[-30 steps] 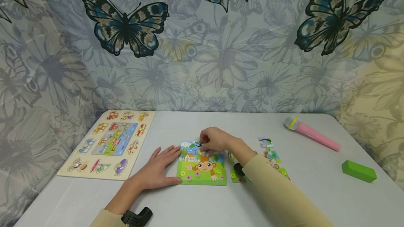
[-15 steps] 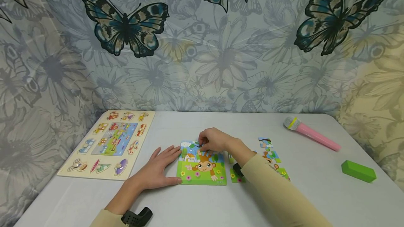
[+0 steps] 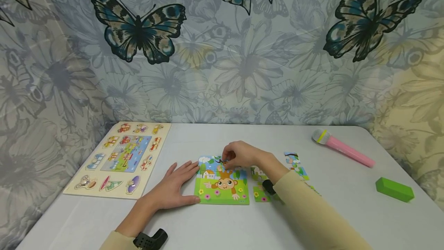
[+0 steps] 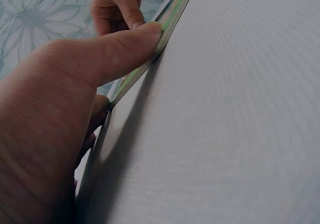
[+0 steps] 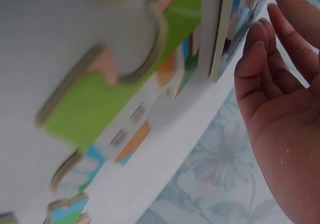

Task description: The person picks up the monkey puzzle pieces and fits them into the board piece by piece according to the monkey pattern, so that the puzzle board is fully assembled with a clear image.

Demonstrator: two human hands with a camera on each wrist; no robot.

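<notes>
A square monkey puzzle (image 3: 223, 184) lies on the white table, its lower part showing a monkey on green grass. My left hand (image 3: 173, 188) rests flat beside it, fingertips and thumb touching its left edge. In the left wrist view the thumb (image 4: 120, 51) lies along the board's rim. Over the upper part of the picture, my right hand (image 3: 243, 153) has curled fingers, thumb and index pinching at a puzzle piece near the branch; the fingers hide most of that piece. The right wrist view shows the curled fingers (image 5: 255, 59) close to the board's face.
Loose puzzle pieces (image 3: 261, 194) lie right of the board, partly under the right forearm; more pieces (image 3: 296, 165) stand farther right. A large vehicle puzzle board (image 3: 79, 180) is at the left. A pink microphone (image 3: 347, 149) and a green block (image 3: 394, 189) lie at the right.
My right hand has shifted slightly to the right over the puzzle's upper part, its forearm moving right as well. The left hand stays in place.
</notes>
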